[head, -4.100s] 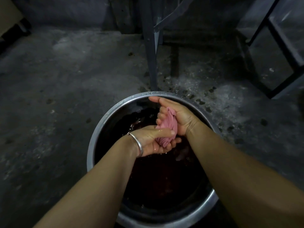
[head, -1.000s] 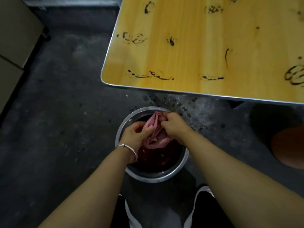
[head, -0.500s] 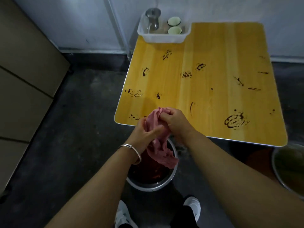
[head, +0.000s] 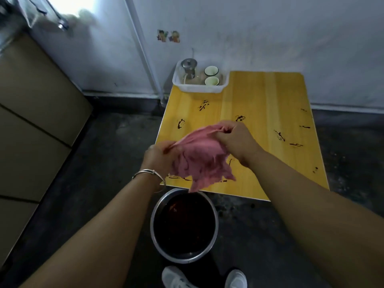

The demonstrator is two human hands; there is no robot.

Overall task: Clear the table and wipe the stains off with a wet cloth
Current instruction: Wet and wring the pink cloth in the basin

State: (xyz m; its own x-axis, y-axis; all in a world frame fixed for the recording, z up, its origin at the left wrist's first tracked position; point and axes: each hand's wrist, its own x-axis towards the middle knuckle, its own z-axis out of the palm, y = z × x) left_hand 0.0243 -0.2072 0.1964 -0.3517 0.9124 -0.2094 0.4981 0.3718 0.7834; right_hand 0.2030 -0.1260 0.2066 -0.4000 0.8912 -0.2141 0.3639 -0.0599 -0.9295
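**Two hands, one wet cloth, spread above the table's near-left corner**

Over on the left a tan cabinet [head: 31, 121] lines the wall. Next comes the person's left hand [head: 160, 155], bracelet [head: 148, 172] on the wrist, fingers pinching one end of the pink cloth [head: 199, 156] just outside the table's left edge. The cloth runs from there up and to the right, sagging in the middle. Its lowest tip hangs past the near edge, over the metal basin [head: 185, 259] on the floor. The right hand [head: 239, 142] grips the other end with curled fingers, already over the yellow table [head: 270, 96].

I'd say the wiping comes next. Dark stains [head: 279, 135] lie scattered beyond and to the right of the cloth, so the right hand is nearer most of them. A white tray [head: 197, 88] with a pot and two cups sits on the far-left corner.
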